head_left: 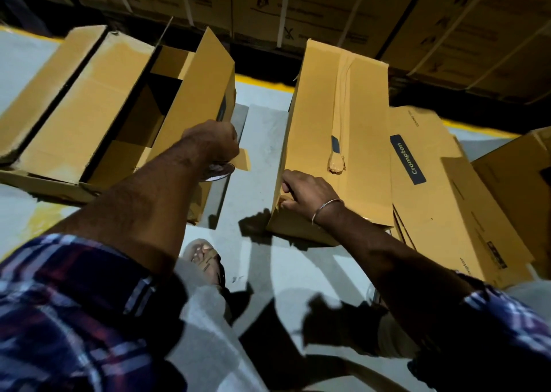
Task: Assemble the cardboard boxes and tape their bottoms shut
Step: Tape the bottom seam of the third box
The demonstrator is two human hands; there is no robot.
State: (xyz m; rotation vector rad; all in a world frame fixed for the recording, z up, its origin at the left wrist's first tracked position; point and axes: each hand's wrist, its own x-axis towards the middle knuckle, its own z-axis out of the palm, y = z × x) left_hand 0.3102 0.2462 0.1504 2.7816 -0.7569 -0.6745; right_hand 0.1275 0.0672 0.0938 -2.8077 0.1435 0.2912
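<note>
We are working on the long tan cardboard box with a strip of brown tape down its upturned face (337, 135), which lies on the grey concrete floor (262, 141) just right of the middle, its far end pointing toward the yellow painted line at the floor's far edge (262, 83). Our right hand (304, 195) grips the near left corner of this box, fingers curled over its edge; a metal bangle sits on that wrist. Our left hand (214, 144) is closed round a roll of brown packing tape (220, 171), with a short tan tail of tape (243, 159) pulled out toward the box. To the left lies an open tan cardboard box with its flaps spread (119, 108), and to the right a pile of flattened printed cartons (432, 183) touches the taped box.

We judge the seam is partly taped and the near end is not yet finished. The loose tail could fold back and stick to itself if it sags. The strip already looks crumpled near its near end, so another pass laid without tension could wrinkle and fail to hold the flaps. Our one-corner grip may let the box slide as we pull.

The roll is mostly hidden under our fist, so we cannot tell how much tape is left. The fingertips at the corner are blurred. Stacked cartons beyond the line are dim and cut off.
</note>
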